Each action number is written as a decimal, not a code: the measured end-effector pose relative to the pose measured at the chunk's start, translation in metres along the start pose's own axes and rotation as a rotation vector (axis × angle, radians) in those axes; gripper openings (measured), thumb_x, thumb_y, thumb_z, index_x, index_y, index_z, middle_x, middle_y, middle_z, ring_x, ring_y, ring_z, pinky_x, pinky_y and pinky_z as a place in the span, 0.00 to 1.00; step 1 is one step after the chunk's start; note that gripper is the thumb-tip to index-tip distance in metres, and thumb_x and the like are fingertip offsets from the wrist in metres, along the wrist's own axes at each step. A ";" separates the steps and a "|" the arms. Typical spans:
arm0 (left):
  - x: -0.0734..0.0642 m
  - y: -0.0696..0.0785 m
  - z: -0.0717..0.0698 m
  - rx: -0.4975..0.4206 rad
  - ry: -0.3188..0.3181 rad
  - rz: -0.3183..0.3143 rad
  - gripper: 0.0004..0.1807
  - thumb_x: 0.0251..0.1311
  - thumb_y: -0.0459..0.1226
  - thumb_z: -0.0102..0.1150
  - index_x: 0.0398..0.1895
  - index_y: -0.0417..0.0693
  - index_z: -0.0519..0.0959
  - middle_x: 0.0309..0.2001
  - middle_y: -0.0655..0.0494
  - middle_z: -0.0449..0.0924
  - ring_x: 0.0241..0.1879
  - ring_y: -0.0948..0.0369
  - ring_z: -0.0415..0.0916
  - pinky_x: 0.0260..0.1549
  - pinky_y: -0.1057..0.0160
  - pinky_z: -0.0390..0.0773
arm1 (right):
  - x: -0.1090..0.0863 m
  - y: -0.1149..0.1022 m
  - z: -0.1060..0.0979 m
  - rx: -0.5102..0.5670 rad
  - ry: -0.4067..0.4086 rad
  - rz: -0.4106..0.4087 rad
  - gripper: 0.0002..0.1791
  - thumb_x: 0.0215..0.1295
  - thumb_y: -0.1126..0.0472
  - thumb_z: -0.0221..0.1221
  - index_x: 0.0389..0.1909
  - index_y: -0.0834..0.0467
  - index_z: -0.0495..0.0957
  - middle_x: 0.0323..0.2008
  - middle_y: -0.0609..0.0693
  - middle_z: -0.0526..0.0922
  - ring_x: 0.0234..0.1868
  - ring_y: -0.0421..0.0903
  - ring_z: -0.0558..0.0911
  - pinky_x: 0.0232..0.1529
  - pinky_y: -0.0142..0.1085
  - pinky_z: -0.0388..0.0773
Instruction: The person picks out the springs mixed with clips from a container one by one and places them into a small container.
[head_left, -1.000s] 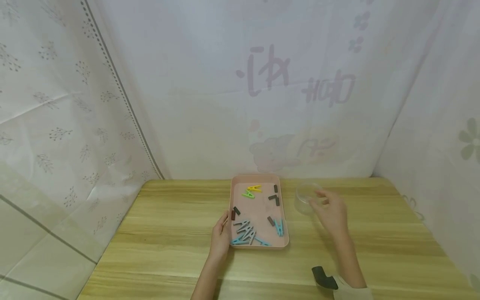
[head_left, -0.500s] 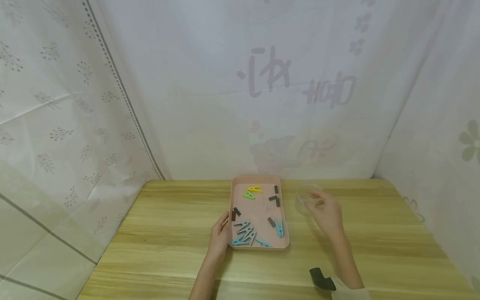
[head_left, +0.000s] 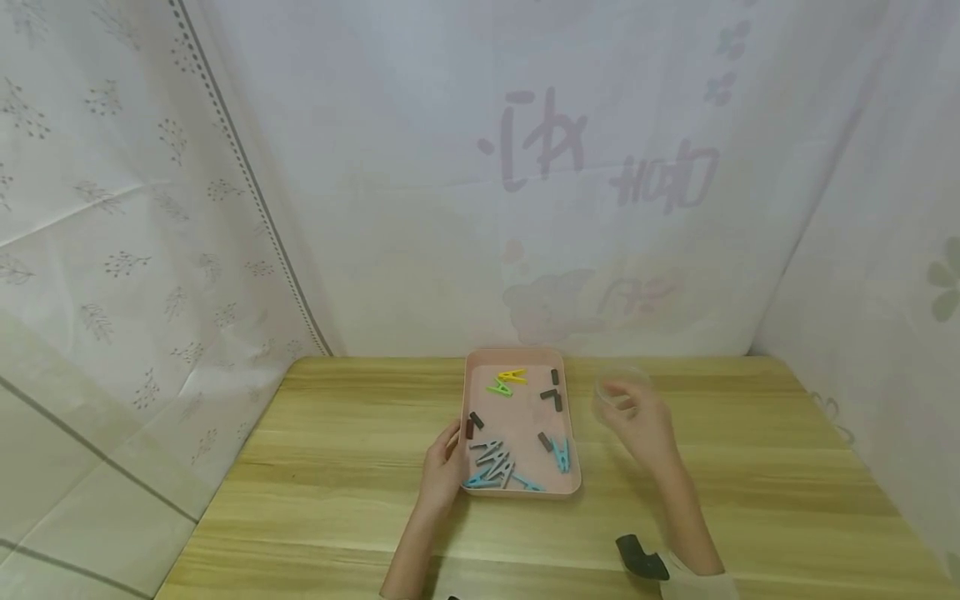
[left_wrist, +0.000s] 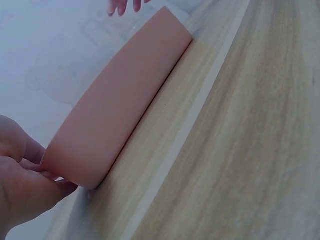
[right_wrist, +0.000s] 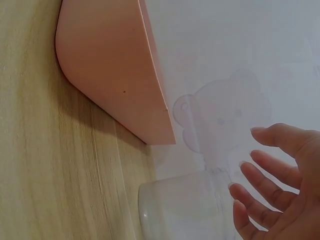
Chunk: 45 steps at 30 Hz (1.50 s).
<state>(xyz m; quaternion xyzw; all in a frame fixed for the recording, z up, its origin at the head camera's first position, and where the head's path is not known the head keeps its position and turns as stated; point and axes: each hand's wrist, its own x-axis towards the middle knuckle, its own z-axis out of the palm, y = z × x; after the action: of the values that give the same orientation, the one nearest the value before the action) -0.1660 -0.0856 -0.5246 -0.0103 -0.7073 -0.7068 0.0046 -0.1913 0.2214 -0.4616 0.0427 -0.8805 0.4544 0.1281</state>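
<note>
A pink tray lies on the wooden table. My left hand grips its left side; the left wrist view shows the thumb and fingers at the tray's end wall. Blue and grey clothespins lie in its near part, yellow and green ones farther back. Several short dark pieces are scattered in it. Right of the tray stands a clear round container. My right hand hovers at its top, fingers loosely bent and apart, holding nothing in the right wrist view.
The wooden table reaches back to a pale printed curtain. Similar curtains hang at the left and right. A black curved piece sits at my right cuff.
My right hand has shifted a little left, farther over the clear container. My left hand stays on the tray, and the clothespins and dark pieces keep their places.
</note>
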 end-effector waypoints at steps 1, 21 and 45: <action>0.000 0.001 0.001 0.005 0.002 0.007 0.25 0.76 0.30 0.42 0.73 0.30 0.61 0.72 0.29 0.59 0.69 0.36 0.62 0.63 0.42 0.71 | 0.000 0.000 0.001 0.000 -0.007 -0.014 0.23 0.69 0.56 0.62 0.59 0.65 0.77 0.54 0.64 0.81 0.47 0.58 0.80 0.39 0.38 0.80; -0.005 0.000 -0.001 0.149 0.023 0.077 0.24 0.75 0.29 0.45 0.70 0.28 0.63 0.70 0.29 0.63 0.66 0.32 0.66 0.60 0.42 0.74 | -0.005 -0.006 0.020 -0.003 -0.132 -0.102 0.20 0.65 0.62 0.64 0.55 0.67 0.79 0.51 0.63 0.82 0.47 0.58 0.80 0.42 0.45 0.80; -0.007 0.005 -0.015 0.355 -0.049 0.144 0.24 0.70 0.26 0.47 0.68 0.23 0.65 0.60 0.25 0.72 0.55 0.34 0.77 0.51 0.47 0.82 | 0.001 -0.009 0.027 -0.090 -0.272 -0.150 0.19 0.66 0.59 0.65 0.55 0.62 0.80 0.53 0.60 0.83 0.46 0.55 0.81 0.43 0.47 0.82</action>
<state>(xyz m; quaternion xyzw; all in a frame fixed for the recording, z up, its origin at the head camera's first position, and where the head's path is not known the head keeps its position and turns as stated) -0.1593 -0.1007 -0.5198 -0.0771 -0.8183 -0.5682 0.0394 -0.1959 0.1937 -0.4690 0.1638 -0.9035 0.3937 0.0432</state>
